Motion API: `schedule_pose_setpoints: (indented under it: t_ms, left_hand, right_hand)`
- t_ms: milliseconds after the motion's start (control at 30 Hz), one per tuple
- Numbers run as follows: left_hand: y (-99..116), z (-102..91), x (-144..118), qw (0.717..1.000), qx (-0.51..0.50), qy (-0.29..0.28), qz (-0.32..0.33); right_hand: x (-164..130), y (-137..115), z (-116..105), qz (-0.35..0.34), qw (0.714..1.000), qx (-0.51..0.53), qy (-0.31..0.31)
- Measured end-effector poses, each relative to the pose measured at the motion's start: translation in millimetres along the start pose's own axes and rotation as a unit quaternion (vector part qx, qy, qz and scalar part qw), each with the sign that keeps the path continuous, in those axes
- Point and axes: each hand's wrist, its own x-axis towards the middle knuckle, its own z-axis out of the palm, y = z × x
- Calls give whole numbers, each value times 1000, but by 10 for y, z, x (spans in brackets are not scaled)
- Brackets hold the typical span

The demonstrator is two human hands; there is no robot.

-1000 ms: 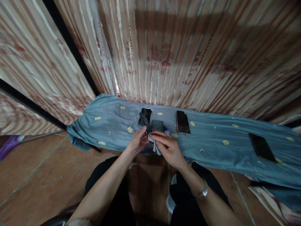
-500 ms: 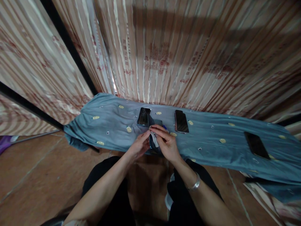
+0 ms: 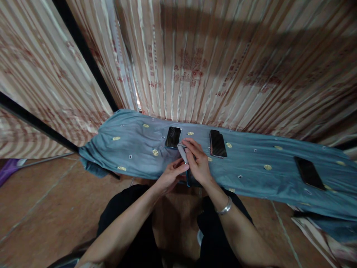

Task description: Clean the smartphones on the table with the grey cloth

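Over the near edge of the cloth-covered bench, my left hand is closed around a dark phone with a blue edge, which is partly hidden behind my hands. My right hand, wearing a bracelet on its wrist, pinches a small light-grey cloth against the phone's upper part. The left thumb reaches across to the right fingers. Just beyond the hands, a dark phone with a marked or cracked-looking screen lies on the bench.
Two stacked dark phones lie right of my hands. A lone black phone rests farther right. The blue-green patterned sheet covers the narrow bench. A patterned curtain hangs behind, with black metal bars at left.
My hands have shifted, the left one lower and closer to the right. The grey cloth now stands up higher between the right fingers. The dark flap seen above the hands no longer shows.
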Motion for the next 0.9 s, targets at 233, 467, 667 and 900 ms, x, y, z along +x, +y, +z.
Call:
schedule_pose_setpoints:
  t_ms: [233, 467, 667, 900]
  left_hand:
    - [27, 42, -33, 999, -17, 43, -8]
    - [47, 40, -75, 999, 0, 53, -15]
    - [47, 26, -72, 999, -5, 44, -16]
    - [139, -2, -36, 999, -16, 39, 21]
  right_hand:
    - [41, 7, 54, 25, 1000, 17, 6]
    - [131, 161, 68, 75, 994, 71, 36]
    - [161, 247, 85, 136, 979, 141, 55]
    - [82, 317, 165, 248, 945, 214, 15]
